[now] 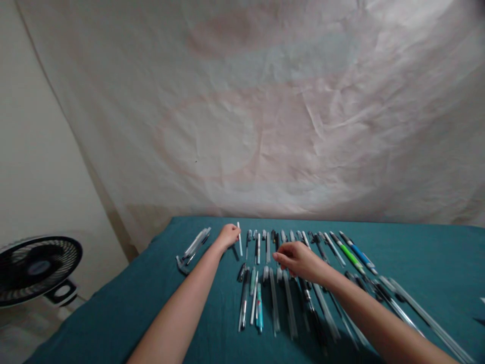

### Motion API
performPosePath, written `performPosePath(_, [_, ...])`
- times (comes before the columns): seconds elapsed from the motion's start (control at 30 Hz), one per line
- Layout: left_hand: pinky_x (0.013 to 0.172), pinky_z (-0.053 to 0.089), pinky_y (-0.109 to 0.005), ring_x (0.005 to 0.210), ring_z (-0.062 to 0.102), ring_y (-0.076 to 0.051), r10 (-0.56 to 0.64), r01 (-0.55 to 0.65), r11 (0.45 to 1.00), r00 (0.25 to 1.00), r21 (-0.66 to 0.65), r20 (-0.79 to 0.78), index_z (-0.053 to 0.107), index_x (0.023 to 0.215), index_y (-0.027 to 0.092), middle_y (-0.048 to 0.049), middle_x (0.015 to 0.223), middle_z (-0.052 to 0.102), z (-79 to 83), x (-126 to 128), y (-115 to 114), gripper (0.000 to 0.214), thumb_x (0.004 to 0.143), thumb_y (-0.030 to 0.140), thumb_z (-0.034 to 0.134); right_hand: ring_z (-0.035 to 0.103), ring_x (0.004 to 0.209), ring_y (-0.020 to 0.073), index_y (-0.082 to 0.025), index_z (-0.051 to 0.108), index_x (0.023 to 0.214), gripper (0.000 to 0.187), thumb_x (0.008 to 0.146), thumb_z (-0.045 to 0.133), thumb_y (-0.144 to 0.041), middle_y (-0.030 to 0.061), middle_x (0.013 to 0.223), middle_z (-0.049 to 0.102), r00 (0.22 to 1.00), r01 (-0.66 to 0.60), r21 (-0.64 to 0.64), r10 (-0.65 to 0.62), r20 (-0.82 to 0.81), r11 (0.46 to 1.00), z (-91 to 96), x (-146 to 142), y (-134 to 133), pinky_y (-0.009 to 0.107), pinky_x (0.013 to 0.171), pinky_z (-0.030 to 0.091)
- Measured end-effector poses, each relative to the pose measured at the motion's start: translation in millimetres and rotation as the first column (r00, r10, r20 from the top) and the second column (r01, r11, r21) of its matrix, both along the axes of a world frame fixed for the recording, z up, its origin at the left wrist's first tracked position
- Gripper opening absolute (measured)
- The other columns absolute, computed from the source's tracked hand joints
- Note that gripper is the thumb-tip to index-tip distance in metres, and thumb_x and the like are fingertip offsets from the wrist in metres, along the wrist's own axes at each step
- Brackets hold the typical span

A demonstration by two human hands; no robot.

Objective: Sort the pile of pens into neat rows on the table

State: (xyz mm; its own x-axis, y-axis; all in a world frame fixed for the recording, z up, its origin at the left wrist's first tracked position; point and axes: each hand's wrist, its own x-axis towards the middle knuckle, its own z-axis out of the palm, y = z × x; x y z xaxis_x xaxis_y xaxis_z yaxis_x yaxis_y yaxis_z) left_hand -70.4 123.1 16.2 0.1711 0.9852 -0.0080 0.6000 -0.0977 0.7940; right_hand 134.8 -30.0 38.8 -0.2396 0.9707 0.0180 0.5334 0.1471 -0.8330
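Between the fingertips of my left hand [230, 235] a slim white pen [240, 241] stands nearly upright, just left of the back row. My right hand [297, 258] hovers over the middle of the rows, thumb and fingers drawn together; whether anything is pinched there is hidden. Under and around it lie several pens and caps in two rows. A white pen [258, 248] lies in the back row. At the front left is a turquoise pen [259, 309]. A green pen [350, 255] and a blue pen [359, 252] lie to the right.
A loose bunch of clear pens [195, 245] lies at the table's left side. The table wears a dark green cloth [132, 313]. Beyond the left edge stands a black fan [40, 270]. A pale wrinkled sheet [284, 126] hangs behind the table.
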Motion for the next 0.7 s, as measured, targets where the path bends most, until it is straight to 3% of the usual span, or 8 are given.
performPosePath(0.13, [0.057, 0.035, -0.023, 0.057, 0.052, -0.015, 0.031, -0.017, 0.997, 0.982, 0.077, -0.186, 0.056, 0.047, 0.012, -0.0044, 0.047, 0.055, -14.5, -0.1, 6.1, 0.019, 0.063, 0.022, 0.053, 0.047, 0.040, 0.0072, -0.013, 0.053, 0.069, 0.032, 0.076, 0.041, -0.042, 0.0012, 0.057, 0.057, 1.000, -0.021, -0.005, 0.021, 0.004, 1.000, -2.2, -0.9, 0.8, 0.017, 0.038, 0.034])
performPosePath(0.4, [0.062, 0.036, -0.023, 0.066, 0.056, -0.016, 0.097, -0.035, 0.982, 0.935, 0.186, -0.341, 0.065, 0.061, 0.015, -0.0086, 0.068, 0.065, -29.1, 6.8, 7.9, 0.018, 0.063, 0.030, 0.056, 0.048, 0.041, 0.0077, -0.014, 0.053, 0.070, 0.031, 0.076, 0.040, -0.041, 0.0011, 0.059, 0.058, 0.999, -0.027, -0.011, 0.027, 0.019, 1.000, -4.5, 0.7, 1.9, 0.018, 0.039, 0.036])
performPosePath(0.57, [0.061, 0.038, -0.023, 0.063, 0.057, -0.016, 0.140, -0.067, 0.977, 0.916, 0.201, -0.376, 0.065, 0.059, 0.016, -0.0073, 0.063, 0.064, -28.1, -0.2, 9.8, 0.022, 0.065, 0.035, 0.055, 0.049, 0.040, 0.0080, -0.014, 0.053, 0.071, 0.032, 0.076, 0.040, -0.042, 0.0016, 0.060, 0.058, 0.999, -0.038, 0.000, 0.038, 0.025, 0.999, -2.9, 1.2, 0.7, 0.018, 0.039, 0.035])
performPosePath(0.7, [0.068, 0.038, -0.024, 0.075, 0.058, -0.017, 0.264, -0.166, 0.952, 0.871, 0.258, -0.414, 0.065, 0.072, 0.017, -0.0086, 0.078, 0.064, -18.8, -31.6, 6.9, 0.016, 0.068, 0.028, 0.054, 0.049, 0.040, 0.0083, -0.014, 0.052, 0.070, 0.031, 0.077, 0.040, -0.042, 0.0016, 0.059, 0.058, 0.999, -0.045, 0.006, 0.045, 0.023, 0.999, -2.2, 1.8, -0.1, 0.018, 0.038, 0.035])
